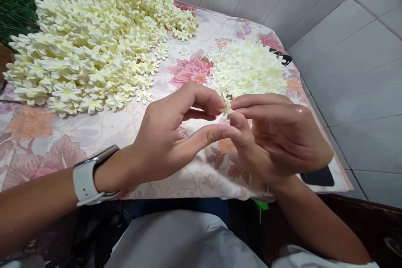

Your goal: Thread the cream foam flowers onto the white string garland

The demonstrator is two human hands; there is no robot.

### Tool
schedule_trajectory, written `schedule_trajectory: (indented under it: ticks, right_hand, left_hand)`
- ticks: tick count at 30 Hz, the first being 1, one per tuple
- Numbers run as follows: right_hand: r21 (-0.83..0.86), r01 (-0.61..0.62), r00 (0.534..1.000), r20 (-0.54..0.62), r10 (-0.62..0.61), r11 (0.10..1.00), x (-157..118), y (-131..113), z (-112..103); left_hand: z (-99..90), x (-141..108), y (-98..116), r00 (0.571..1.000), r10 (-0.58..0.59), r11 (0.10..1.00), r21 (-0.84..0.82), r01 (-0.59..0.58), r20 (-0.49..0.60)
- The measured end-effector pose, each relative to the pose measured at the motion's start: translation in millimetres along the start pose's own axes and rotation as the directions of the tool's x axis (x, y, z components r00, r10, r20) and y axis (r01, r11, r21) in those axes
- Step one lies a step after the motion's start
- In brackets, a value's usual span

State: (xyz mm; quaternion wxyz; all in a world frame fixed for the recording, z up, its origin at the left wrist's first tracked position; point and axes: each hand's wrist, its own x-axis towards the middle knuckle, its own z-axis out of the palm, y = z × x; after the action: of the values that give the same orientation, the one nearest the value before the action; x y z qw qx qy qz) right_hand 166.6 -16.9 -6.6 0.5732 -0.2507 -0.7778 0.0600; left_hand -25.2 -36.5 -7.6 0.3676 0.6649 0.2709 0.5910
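Observation:
Between my two hands, above the table, is a small cream artificial flower (226, 106). My right hand (276, 134) pinches it with thumb and fingers from the right. From the other side, the fingertips of my left hand (179, 125) close on its petals, and the left thumb reaches across to the right thumb. Just behind my hands lies a pile of whiter, thin-petalled blossoms (248, 67). A much larger heap of cream-yellow foam-like flowers (88, 46) covers the back left, with a few single ones along its edge.
A floral tablecloth (106, 127) covers the table. Dark green stems (17, 4) stand at the far left. A dark phone-like slab (318, 176) lies by the right edge, and a small black object (284, 57) sits behind the white pile. Tiled walls (354, 83) border the back and right.

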Motion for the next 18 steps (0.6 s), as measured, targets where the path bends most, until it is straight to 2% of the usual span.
schedule_trajectory:
  ticks: [4,7,10,12,14,18]
  right_hand:
    - [-0.014,0.041,0.996,0.084,-0.040,0.999,-1.8,3.4,-5.0]
    - [0.011,0.054,0.997,0.054,-0.054,0.999,-2.9,4.4,-3.2]
    - [-0.013,0.030,0.999,-0.022,-0.030,0.999,-3.5,3.4,1.8]
    - [-0.045,-0.004,0.998,-0.063,0.001,0.999,-3.6,2.3,5.3]
    - [-0.077,0.005,0.996,-0.085,-0.012,0.997,-4.0,2.0,8.0]
    - [-0.143,0.062,0.993,-0.095,-0.076,0.988,-5.8,4.7,9.9]
  left_hand:
    - [-0.5,-1.9,-5.3,0.997,0.062,0.998,0.011,-0.062,-0.052]
    - [0.6,-3.2,-4.1,0.997,0.021,0.998,0.065,-0.016,-0.080]
    - [2.9,-2.4,-1.2,0.994,-0.024,0.999,0.035,0.027,-0.104]
    - [4.1,0.3,-0.3,0.989,-0.091,0.996,0.015,0.093,-0.116]
    - [4.6,4.4,-0.3,0.972,-0.214,0.977,-0.036,0.211,-0.095]
    - [5.3,10.4,-1.2,0.897,-0.438,0.860,-0.258,0.439,0.066]
